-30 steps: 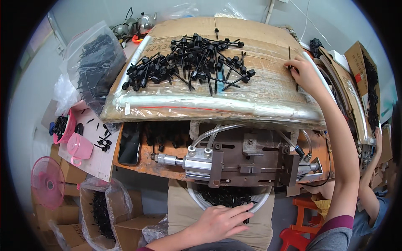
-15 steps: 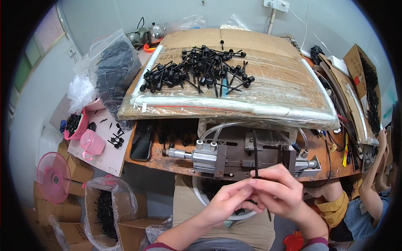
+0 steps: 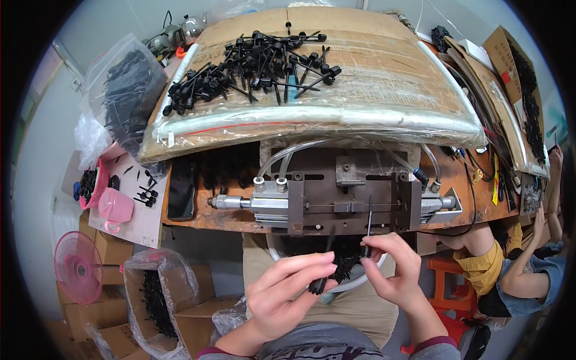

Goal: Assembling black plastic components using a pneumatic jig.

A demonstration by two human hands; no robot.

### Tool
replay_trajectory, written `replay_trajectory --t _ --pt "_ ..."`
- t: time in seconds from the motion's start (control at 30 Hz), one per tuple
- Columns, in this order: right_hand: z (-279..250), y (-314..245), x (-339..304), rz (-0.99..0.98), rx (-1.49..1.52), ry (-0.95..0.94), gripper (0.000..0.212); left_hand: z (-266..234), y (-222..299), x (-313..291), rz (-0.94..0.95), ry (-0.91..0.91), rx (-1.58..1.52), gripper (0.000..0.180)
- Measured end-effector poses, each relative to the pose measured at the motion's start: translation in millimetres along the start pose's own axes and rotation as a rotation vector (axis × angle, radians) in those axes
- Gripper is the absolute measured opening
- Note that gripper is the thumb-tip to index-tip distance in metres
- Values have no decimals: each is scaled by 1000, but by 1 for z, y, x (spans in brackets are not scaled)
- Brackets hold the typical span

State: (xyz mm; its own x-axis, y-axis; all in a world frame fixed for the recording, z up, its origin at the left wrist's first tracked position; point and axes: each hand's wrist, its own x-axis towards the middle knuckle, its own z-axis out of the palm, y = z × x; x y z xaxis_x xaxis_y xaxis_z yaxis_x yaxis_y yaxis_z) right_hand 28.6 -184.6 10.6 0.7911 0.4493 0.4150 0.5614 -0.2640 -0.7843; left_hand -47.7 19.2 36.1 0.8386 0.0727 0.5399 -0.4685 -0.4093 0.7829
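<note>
My left hand (image 3: 287, 293) pinches a short black plastic part (image 3: 320, 282) over my lap. My right hand (image 3: 393, 267) holds a thin black pin (image 3: 368, 231) upright, its tip pointing up toward the metal pneumatic press (image 3: 336, 201) on the bench edge. Both hands sit above a round white basin (image 3: 354, 277) with black parts in it. A heap of black pins and caps (image 3: 252, 66) lies on the plastic-wrapped cardboard board (image 3: 384, 90) behind the press.
A clear bag of black parts (image 3: 123, 96) and a pink cup (image 3: 114, 207) stand at the left. A pink fan (image 3: 78, 267) and cardboard boxes with a bagged load of parts (image 3: 156, 294) sit on the floor. Another person (image 3: 510, 270) sits at the right.
My right hand came back from the far right of the board carrying a pin and now meets my left hand above the basin. The two hands have drawn slightly apart.
</note>
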Motion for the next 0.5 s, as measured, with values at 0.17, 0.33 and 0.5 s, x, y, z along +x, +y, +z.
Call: replay_trajectory --t 0.17,0.33,0.5 --pt "15 3 4 -137 -217 -30 30 4 6 3 -29 8 17 43" --pt "19 6 9 -210 -510 -154 29 3 -2 -6 -2 -39 36 44" --pt "19 -1 18 -174 -619 -201 31 6 -8 -8 17 8 82 39"
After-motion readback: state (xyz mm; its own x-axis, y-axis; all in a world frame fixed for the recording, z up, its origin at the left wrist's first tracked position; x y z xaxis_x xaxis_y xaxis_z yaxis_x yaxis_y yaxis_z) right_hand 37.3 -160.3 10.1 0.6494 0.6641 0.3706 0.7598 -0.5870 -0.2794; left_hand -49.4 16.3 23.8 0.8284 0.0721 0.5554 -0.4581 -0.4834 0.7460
